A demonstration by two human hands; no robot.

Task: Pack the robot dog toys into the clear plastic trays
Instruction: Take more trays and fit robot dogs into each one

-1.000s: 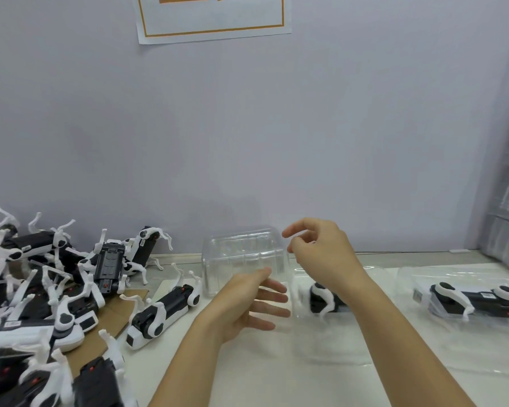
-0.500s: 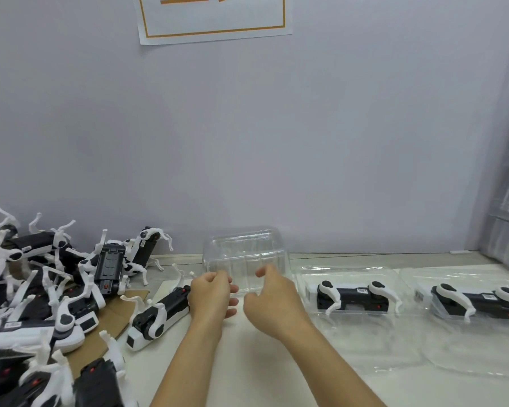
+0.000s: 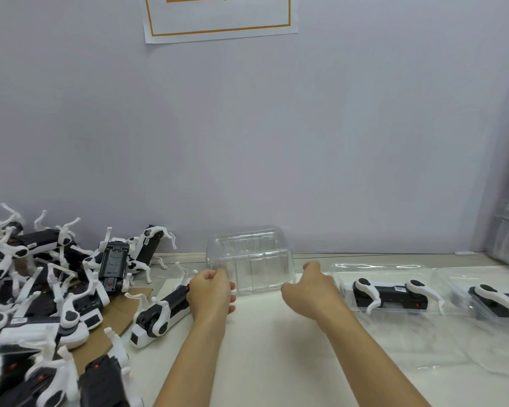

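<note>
Both hands' point(image 3: 210, 292) point(image 3: 309, 286) fingertips hidden behind tray point(image 3: 249, 259).

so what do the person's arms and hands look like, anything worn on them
Both arms are bare as far as the frame shows: no sleeves, gloves, watch, rings or bracelets visible on the left hand or the right hand. No markings show on either forearm.

left hand point(image 3: 210, 292) fingers curled | right hand point(image 3: 309, 286) fingers curled | forearms extended

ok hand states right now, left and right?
Left hand: fingers curled, gripping the left edge of the empty clear tray.
Right hand: gripping the tray's right edge.
</note>
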